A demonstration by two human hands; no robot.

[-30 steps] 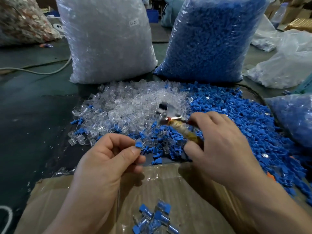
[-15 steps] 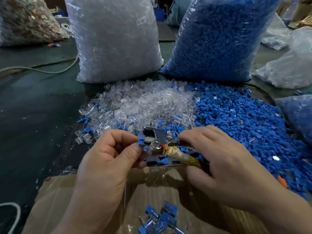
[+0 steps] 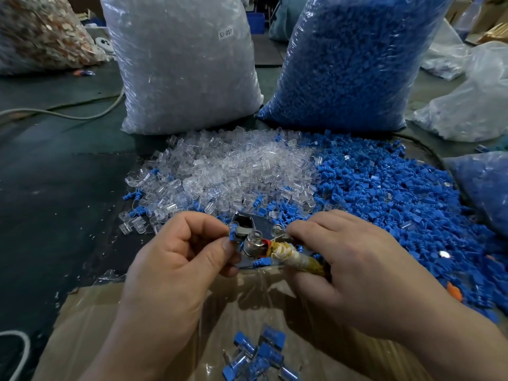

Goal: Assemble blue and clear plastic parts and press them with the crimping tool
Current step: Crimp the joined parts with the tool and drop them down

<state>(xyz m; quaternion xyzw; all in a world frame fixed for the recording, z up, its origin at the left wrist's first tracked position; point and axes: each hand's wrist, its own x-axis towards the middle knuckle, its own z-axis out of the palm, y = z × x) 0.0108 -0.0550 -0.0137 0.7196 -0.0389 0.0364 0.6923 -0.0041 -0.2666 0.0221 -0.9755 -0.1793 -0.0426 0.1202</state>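
Observation:
My left hand [image 3: 176, 259] pinches a small blue plastic part [image 3: 233, 234] between thumb and forefinger, holding it at the metal jaw of the crimping tool [image 3: 254, 239]. My right hand [image 3: 354, 265] grips the tool by its cloth-wrapped handle [image 3: 297, 258]. Behind the hands lie a heap of clear parts [image 3: 233, 171] and a wider heap of blue parts [image 3: 398, 193]. Several joined blue-and-clear pieces [image 3: 258, 356] lie on the cardboard sheet [image 3: 90, 334] near me.
A tall bag of clear parts [image 3: 181, 64] and a tall bag of blue parts [image 3: 354, 59] stand behind the heaps. More plastic bags [image 3: 472, 105] sit at the right, another bag [image 3: 41, 34] at the far left. A pale cable [image 3: 68, 114] crosses the dark floor.
My right hand has brought the crimping tool down and left to the blue part in my left hand. The tool's jaw now meets the part.

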